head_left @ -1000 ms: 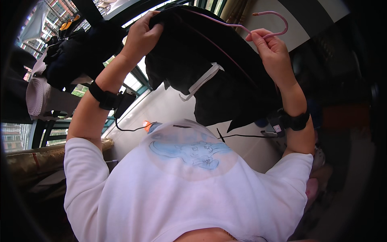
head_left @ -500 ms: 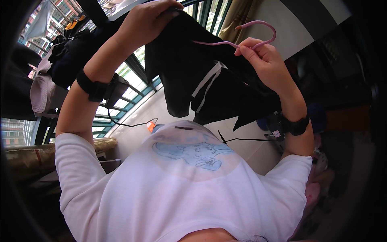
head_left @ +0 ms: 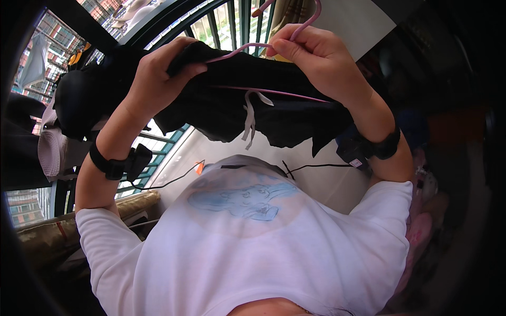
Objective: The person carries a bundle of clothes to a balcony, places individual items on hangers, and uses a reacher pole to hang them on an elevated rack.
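A pink clothes hanger [head_left: 245, 49] is held up in front of me. My right hand [head_left: 321, 60] pinches it at the neck, just below the hook, which runs out of the top of the picture. On the hanger's left arm, my left hand [head_left: 163, 79] grips the edge of a black garment [head_left: 284, 117], thumb on the near side. The garment hangs around the hanger, and the pink lower bar shows across it. White drawstrings [head_left: 250, 118] dangle from its middle. The hanger's two ends are hidden by cloth and hands.
Dark green railings [head_left: 216, 29] stand ahead and to the left. Dark clothes [head_left: 89, 97] and a pale knitted piece [head_left: 50, 150] hang at the left. A beige curtain [head_left: 289, 16] is at the far top. Cables run from both wrist straps above the tiled floor [head_left: 321, 181].
My left hand has come down and towards me. My right hand and the hook have moved up and left. The hanger's lower bar has come into view, and the drawstrings hang more bunched.
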`<act>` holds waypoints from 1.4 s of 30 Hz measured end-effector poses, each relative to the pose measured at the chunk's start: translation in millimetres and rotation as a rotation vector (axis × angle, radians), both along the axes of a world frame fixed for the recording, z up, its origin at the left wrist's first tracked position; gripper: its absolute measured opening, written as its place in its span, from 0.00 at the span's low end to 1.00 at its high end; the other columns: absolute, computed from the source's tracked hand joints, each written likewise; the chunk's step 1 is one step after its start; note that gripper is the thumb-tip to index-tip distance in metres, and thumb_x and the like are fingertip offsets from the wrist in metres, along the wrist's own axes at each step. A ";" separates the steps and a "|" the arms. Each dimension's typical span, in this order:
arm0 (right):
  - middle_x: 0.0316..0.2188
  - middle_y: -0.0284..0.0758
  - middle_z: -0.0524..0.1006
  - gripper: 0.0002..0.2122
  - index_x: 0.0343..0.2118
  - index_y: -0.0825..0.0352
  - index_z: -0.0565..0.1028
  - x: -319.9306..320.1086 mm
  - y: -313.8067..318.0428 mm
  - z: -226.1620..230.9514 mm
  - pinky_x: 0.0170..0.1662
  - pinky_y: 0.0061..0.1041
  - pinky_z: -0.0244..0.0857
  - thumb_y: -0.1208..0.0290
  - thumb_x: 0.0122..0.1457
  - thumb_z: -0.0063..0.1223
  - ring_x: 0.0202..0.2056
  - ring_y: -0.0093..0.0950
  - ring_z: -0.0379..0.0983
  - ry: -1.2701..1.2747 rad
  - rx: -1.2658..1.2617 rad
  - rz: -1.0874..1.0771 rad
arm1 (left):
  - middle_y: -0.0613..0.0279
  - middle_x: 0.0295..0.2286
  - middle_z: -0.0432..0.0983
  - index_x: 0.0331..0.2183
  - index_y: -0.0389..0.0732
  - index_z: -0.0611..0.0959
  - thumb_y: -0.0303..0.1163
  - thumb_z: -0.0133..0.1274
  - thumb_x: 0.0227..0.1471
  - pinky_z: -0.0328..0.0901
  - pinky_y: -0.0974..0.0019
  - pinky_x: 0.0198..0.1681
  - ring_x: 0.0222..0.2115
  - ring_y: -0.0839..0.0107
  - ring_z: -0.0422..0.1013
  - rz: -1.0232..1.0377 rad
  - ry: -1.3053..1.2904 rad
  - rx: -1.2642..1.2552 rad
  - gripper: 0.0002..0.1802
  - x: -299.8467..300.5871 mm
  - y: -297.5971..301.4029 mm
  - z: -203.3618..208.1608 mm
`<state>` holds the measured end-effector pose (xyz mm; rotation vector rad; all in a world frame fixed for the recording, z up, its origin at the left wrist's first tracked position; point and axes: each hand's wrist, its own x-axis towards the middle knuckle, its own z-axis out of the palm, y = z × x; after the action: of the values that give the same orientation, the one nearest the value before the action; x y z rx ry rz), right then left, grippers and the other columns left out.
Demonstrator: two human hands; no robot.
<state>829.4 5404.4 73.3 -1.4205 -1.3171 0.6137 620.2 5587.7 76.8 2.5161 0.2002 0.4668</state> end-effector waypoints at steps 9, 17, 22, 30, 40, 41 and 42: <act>0.33 0.34 0.72 0.29 0.44 0.70 0.70 60.8 -57.2 -21.7 0.43 0.15 0.60 0.44 0.57 0.34 0.38 0.19 0.67 -0.059 -0.318 -0.029 | 0.62 0.30 0.75 0.36 0.36 0.77 0.19 0.55 0.43 0.64 0.75 0.38 0.33 0.75 0.72 0.190 -0.298 0.051 0.14 -37.8 12.4 18.6; 0.25 0.23 0.70 0.07 0.36 0.69 0.73 29.6 -55.5 -28.2 0.31 0.10 0.56 0.73 0.56 0.50 0.27 0.11 0.62 0.024 0.007 -0.298 | 0.64 0.30 0.74 0.36 0.37 0.76 0.20 0.53 0.45 0.62 0.77 0.39 0.32 0.79 0.69 0.285 -0.223 0.048 0.12 -73.6 36.1 26.3; 0.33 0.31 0.74 0.12 0.38 0.68 0.73 22.8 -48.0 -10.5 0.41 0.17 0.60 0.65 0.57 0.50 0.35 0.20 0.69 -0.177 0.147 -0.320 | 0.66 0.31 0.74 0.36 0.37 0.76 0.20 0.54 0.45 0.62 0.77 0.39 0.33 0.80 0.68 0.402 -0.361 0.047 0.12 -97.5 43.0 32.3; 0.41 0.40 0.72 0.19 0.46 0.67 0.69 -33.0 37.7 51.8 0.48 0.26 0.61 0.59 0.57 0.47 0.45 0.33 0.68 -0.664 0.271 -0.078 | 0.60 0.26 0.74 0.34 0.40 0.77 0.23 0.59 0.40 0.66 0.75 0.30 0.25 0.71 0.72 0.451 -0.303 0.056 0.14 -115.0 26.9 46.9; 0.21 0.25 0.68 0.07 0.28 0.70 0.72 -133.9 62.0 83.5 0.28 0.11 0.51 0.72 0.59 0.46 0.24 0.12 0.58 -0.012 -0.157 0.416 | 0.59 0.30 0.72 0.38 0.45 0.77 0.39 0.61 0.37 0.63 0.67 0.33 0.30 0.64 0.69 0.593 -0.290 0.226 0.21 -217.1 -23.6 68.1; 0.22 0.26 0.69 0.08 0.28 0.70 0.72 -147.4 58.5 84.6 0.29 0.11 0.52 0.72 0.59 0.46 0.25 0.12 0.59 0.007 -0.175 0.378 | 0.57 0.36 0.69 0.42 0.47 0.76 0.47 0.57 0.40 0.61 0.64 0.38 0.35 0.62 0.66 0.667 -0.337 0.357 0.26 -232.1 -32.3 69.0; 0.23 0.27 0.70 0.08 0.28 0.70 0.72 -163.8 58.6 87.1 0.31 0.12 0.54 0.71 0.59 0.46 0.26 0.13 0.61 0.026 -0.193 0.337 | 0.54 0.42 0.66 0.46 0.49 0.74 0.55 0.53 0.42 0.58 0.61 0.43 0.40 0.60 0.64 0.736 -0.377 0.492 0.31 -247.8 -43.5 69.5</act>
<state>665.5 5463.0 160.4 -1.3462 -1.5229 1.0026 372.4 5544.2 146.4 2.6786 0.9744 1.4096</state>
